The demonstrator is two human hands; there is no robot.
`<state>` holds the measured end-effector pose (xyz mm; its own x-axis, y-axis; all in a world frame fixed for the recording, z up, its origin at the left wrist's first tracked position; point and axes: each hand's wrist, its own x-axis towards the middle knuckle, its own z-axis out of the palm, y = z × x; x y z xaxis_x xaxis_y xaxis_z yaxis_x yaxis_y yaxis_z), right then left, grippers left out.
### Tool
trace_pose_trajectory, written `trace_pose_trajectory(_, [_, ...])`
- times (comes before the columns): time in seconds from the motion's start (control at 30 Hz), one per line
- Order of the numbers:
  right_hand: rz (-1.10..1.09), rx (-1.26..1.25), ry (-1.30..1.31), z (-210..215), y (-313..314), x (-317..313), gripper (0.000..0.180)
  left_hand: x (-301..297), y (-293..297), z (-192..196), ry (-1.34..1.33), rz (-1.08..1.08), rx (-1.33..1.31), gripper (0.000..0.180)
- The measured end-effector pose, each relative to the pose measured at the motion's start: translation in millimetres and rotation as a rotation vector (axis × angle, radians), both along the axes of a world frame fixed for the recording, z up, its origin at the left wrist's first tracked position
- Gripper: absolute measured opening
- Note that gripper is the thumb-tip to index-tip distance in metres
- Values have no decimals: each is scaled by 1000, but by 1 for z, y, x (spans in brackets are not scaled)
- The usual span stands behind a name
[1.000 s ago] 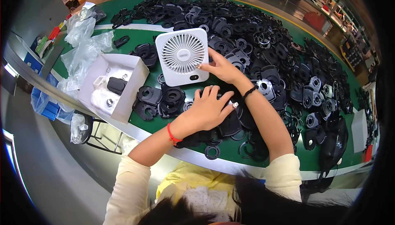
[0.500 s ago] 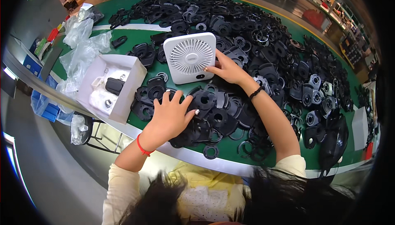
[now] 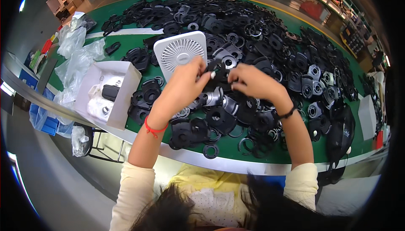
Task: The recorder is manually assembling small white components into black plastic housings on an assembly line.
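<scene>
From the head view, I see my left hand (image 3: 182,83) and right hand (image 3: 252,81) pinched shut on a small black part (image 3: 212,67), held above the green surface (image 3: 270,144) before the white fan (image 3: 180,53). It could slip into the loose black parts (image 3: 219,119) below. Its axis I can't tell.

both hands (image 3: 219,83) pinch a small black part (image 3: 212,67) beside the white fan (image 3: 179,54).
</scene>
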<state>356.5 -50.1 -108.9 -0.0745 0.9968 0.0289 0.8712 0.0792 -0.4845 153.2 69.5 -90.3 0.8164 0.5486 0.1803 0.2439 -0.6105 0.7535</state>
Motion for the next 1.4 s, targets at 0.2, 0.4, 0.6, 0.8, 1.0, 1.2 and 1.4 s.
trace_pose_trajectory(0.2, [-55, 157, -23, -28, -34, -20, 40, 50, -12, -12, -283, -229, -689, 43])
trace_pose_trajectory(0.4, [-70, 127, -72, -33, -35, -18, 47, 49, -15, -50, -351, -152, -1182, 44])
trace_pose_trajectory(0.6, [-166, 148, -101, -35, -38, -19, 33, 48, -23, -39, -381, -172, -1157, 48])
trace_pose_trajectory(0.8, [-134, 243, -308, -28, -38, -17, 25, 47, -17, -43, -531, -194, -1306, 31])
trace_pose_trajectory(1.0, [-96, 176, -182, -26, -45, -14, 19, 53, -18, -49, -459, -36, -1189, 33])
trace_pose_trajectory(1.2, [-149, 188, 223, -2, -42, 2, 21, 51, -18, -50, -312, -96, -679, 24])
trace_pose_trajectory(1.4, [-411, 242, 493, 3, -37, -3, 20, 52, -23, -44, -220, -300, -697, 36])
